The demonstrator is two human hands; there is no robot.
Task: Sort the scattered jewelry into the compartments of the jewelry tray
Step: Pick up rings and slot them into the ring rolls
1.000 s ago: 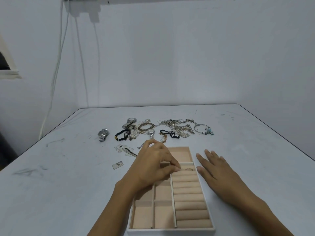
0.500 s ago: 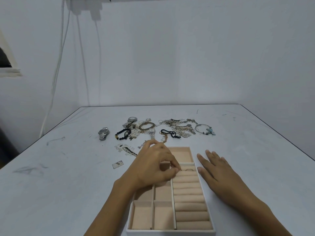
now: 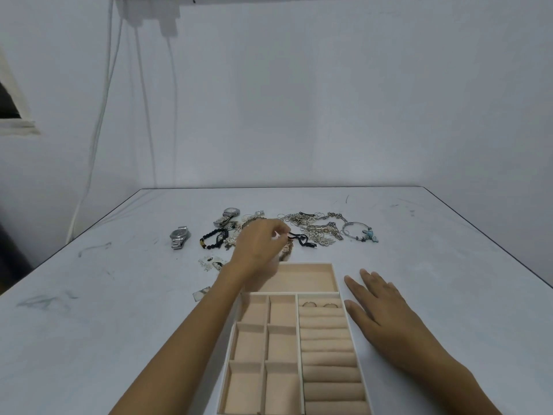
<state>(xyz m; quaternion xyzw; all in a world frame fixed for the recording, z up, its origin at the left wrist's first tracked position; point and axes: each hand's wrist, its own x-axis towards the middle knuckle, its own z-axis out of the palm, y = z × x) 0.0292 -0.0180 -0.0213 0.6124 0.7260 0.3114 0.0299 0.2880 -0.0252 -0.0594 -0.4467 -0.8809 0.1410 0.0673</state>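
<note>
Beyond the tray [image 3: 317,264], the left hand [image 3: 258,245] reaches, fingers curled, into jewelry [image 3: 314,229].

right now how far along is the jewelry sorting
Barely started. Done: two rings sit in the top ring slot of the jewelry tray. In hand: the left hand reaches into the jewelry pile; whether it grips anything is unclear. Left: watches, bead bracelet, bangle, chains.

Scuffed white table [image 3: 89,324], pale wall [image 3: 329,100], hanging cables [image 3: 101,115], window edge [image 3: 12,109]
</note>
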